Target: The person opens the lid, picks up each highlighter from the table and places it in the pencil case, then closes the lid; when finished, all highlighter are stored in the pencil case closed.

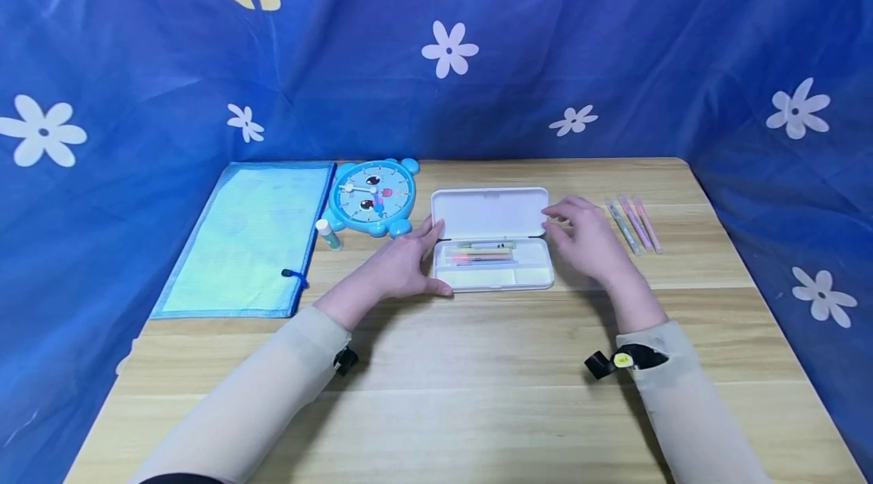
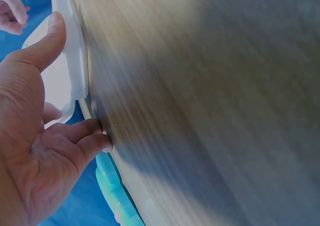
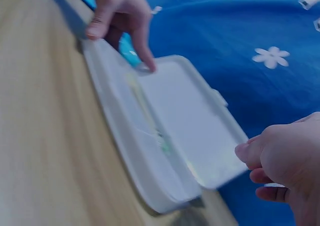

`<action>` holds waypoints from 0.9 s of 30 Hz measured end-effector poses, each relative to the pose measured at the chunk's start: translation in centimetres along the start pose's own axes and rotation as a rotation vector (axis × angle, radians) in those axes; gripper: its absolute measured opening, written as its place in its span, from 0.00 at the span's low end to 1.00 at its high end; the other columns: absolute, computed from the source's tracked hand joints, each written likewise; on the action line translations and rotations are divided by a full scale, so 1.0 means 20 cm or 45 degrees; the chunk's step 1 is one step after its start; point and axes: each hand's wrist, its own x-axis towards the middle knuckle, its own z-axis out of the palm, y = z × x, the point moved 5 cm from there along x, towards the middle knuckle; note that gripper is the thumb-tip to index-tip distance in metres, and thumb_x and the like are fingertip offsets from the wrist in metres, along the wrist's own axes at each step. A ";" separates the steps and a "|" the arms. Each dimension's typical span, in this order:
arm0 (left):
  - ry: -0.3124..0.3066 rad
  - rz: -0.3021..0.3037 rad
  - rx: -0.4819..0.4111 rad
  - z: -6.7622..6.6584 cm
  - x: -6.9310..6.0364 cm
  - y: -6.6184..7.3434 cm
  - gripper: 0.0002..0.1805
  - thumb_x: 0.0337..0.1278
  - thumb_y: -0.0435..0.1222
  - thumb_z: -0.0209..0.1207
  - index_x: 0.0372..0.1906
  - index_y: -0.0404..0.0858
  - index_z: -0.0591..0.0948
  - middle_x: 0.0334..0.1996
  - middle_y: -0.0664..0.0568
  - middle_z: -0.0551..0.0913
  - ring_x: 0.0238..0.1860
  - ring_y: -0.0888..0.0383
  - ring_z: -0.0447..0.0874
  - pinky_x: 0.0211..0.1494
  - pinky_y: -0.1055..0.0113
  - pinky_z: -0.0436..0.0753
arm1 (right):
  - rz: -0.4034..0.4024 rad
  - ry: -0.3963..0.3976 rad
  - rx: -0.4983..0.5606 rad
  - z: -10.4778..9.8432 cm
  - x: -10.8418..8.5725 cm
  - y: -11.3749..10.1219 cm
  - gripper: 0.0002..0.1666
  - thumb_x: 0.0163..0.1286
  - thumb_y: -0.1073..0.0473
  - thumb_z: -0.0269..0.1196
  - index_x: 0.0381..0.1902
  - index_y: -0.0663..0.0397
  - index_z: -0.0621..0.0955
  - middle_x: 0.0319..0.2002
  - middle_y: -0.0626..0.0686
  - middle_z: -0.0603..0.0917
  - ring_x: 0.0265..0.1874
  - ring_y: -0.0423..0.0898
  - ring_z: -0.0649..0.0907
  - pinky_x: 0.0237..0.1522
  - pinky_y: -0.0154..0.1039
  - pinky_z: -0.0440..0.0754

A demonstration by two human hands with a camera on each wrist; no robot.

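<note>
A white pencil case (image 1: pixel 492 276) lies open on the table, its lid (image 1: pixel 488 213) tilted up at the back. Several slim pens (image 1: pixel 480 253) sit in its rear compartment. My left hand (image 1: pixel 408 260) holds the case's left end, thumb at the front corner and index finger near the hinge; the right wrist view shows this left hand (image 3: pixel 125 16) too. At the lid's right edge, my right hand (image 1: pixel 588 238) pinches with thumb and forefinger. The right wrist view shows the right thumb (image 3: pixel 246 152) against the lid's corner.
Three pens (image 1: pixel 634 225) lie to the right of the case. On the left are a blue toy clock (image 1: pixel 373 196), a glue stick (image 1: pixel 329 235) standing beside it, and a light-blue zip folder (image 1: pixel 252 234). Blue flowered cloth (image 1: pixel 341 90) hangs behind the table.
</note>
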 end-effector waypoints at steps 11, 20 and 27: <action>-0.001 -0.001 -0.015 0.00 0.00 0.00 0.72 0.45 0.65 0.78 0.86 0.40 0.49 0.84 0.41 0.46 0.78 0.36 0.61 0.79 0.48 0.65 | 0.292 -0.044 -0.069 -0.26 -0.12 0.24 0.23 0.74 0.63 0.70 0.61 0.73 0.82 0.57 0.71 0.83 0.50 0.68 0.84 0.56 0.66 0.79; 0.002 0.005 -0.017 0.00 0.00 0.00 0.72 0.45 0.65 0.78 0.86 0.40 0.50 0.84 0.41 0.47 0.78 0.36 0.61 0.78 0.48 0.65 | 0.505 -0.097 -0.153 -0.30 -0.24 0.42 0.24 0.74 0.63 0.69 0.60 0.76 0.80 0.47 0.72 0.84 0.46 0.65 0.83 0.51 0.65 0.80; 0.005 0.006 -0.004 0.00 0.00 -0.01 0.72 0.44 0.65 0.78 0.86 0.40 0.50 0.84 0.40 0.48 0.77 0.36 0.62 0.78 0.48 0.66 | 0.561 -0.114 -0.244 -0.28 -0.28 0.49 0.22 0.73 0.63 0.70 0.57 0.76 0.81 0.44 0.70 0.85 0.44 0.65 0.83 0.49 0.65 0.78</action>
